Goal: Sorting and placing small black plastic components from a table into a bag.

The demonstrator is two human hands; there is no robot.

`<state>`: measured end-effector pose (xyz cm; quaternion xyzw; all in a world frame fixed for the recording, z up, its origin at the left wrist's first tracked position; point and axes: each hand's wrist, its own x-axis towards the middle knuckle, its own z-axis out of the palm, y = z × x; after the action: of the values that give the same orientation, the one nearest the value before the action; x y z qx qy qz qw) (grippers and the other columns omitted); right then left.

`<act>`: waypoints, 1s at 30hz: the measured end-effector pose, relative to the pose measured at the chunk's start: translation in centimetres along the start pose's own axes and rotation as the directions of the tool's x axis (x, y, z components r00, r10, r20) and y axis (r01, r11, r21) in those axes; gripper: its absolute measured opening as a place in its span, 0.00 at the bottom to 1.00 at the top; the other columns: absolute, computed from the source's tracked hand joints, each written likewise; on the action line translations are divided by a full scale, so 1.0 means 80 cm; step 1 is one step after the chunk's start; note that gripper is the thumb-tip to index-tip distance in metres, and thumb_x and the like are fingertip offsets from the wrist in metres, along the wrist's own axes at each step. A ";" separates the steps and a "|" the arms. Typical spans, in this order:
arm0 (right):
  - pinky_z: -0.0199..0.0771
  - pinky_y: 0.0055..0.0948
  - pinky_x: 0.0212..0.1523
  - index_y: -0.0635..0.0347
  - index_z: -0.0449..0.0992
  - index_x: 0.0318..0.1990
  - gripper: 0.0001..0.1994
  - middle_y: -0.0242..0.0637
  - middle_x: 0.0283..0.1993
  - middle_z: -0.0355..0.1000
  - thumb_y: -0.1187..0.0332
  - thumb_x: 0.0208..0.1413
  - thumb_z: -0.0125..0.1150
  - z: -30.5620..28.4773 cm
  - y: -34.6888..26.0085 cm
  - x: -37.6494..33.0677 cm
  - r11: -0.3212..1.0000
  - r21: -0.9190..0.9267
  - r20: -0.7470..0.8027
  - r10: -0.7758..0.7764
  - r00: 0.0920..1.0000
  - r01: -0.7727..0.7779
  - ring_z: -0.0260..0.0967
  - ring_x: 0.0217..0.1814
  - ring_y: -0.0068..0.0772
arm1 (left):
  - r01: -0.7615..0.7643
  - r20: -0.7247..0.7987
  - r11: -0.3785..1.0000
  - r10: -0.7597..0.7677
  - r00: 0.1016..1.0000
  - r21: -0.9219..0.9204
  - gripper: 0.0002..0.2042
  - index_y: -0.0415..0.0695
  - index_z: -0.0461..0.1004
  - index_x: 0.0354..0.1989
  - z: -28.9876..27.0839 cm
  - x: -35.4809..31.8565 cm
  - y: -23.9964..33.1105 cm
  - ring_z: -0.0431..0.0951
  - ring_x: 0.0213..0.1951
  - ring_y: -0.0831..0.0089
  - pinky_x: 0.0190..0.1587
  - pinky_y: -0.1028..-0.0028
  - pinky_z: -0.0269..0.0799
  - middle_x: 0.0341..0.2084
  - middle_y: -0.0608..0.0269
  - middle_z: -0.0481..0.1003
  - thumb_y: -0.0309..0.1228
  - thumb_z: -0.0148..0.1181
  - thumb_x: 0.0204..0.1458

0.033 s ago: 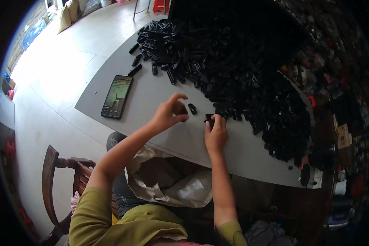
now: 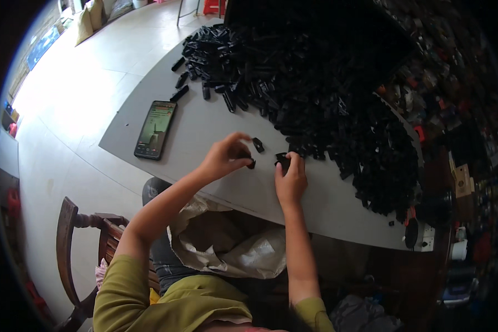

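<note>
My left hand (image 2: 224, 158) is over the grey-white table, its thumb and curled fingers closed on a small black piece (image 2: 252, 164) that sticks out at the thumb tip. To its right, my right hand (image 2: 292, 178) grips a black plastic piece (image 2: 283, 160) between thumb and fingers, close to the tabletop. Between and just beyond the hands lies another small black piece (image 2: 258, 145), touched by neither. A large heap of black plastic pieces (image 2: 315, 116) spreads behind and to the right of my hands. Fingers partly cover both held pieces, so their full shape is hidden.
A phone (image 2: 155, 130) with a lit screen lies on the table (image 2: 205, 124) at the left. An open woven sack (image 2: 260, 257) hangs below the near edge, by my lap. A wooden chair (image 2: 67, 249) stands at the lower left, a power strip (image 2: 428, 239) at the right corner.
More of the black piece shows below my left thumb, and that hand has dipped slightly. The whole view has shifted a little. My right hand keeps its grip.
</note>
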<state>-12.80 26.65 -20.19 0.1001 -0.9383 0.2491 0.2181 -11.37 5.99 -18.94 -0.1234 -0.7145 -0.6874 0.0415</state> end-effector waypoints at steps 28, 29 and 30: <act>0.70 0.29 0.32 0.62 0.80 0.41 0.15 0.36 0.32 0.69 0.74 0.42 0.71 -0.052 0.002 -0.048 0.905 0.425 0.261 -0.163 0.951 0.039 0.69 0.32 0.31 | -0.253 0.337 0.872 0.109 0.935 0.419 0.13 0.40 0.77 0.36 0.004 -0.028 -0.002 0.75 0.40 0.58 0.44 0.65 0.71 0.35 0.58 0.77 0.24 0.67 0.39; 0.70 0.30 0.31 0.62 0.81 0.40 0.15 0.36 0.31 0.68 0.73 0.41 0.71 -0.055 0.003 -0.046 0.910 0.409 0.281 -0.198 0.939 0.070 0.69 0.31 0.32 | -0.255 0.339 0.872 0.110 0.934 0.419 0.13 0.40 0.77 0.36 0.003 -0.027 -0.001 0.75 0.40 0.58 0.44 0.65 0.71 0.35 0.58 0.77 0.24 0.67 0.39; 0.70 0.30 0.31 0.62 0.81 0.40 0.15 0.36 0.31 0.68 0.73 0.41 0.71 -0.055 0.002 -0.043 0.910 0.408 0.279 -0.197 0.940 0.070 0.69 0.31 0.32 | -0.233 0.353 0.889 0.088 0.932 0.395 0.13 0.40 0.77 0.36 0.003 -0.026 0.001 0.76 0.40 0.57 0.44 0.65 0.72 0.34 0.57 0.77 0.24 0.67 0.39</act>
<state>-8.18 29.30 -18.40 0.2446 -0.8827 0.3970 0.0586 -9.29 5.96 -19.36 -0.2822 -0.8324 -0.4770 0.0067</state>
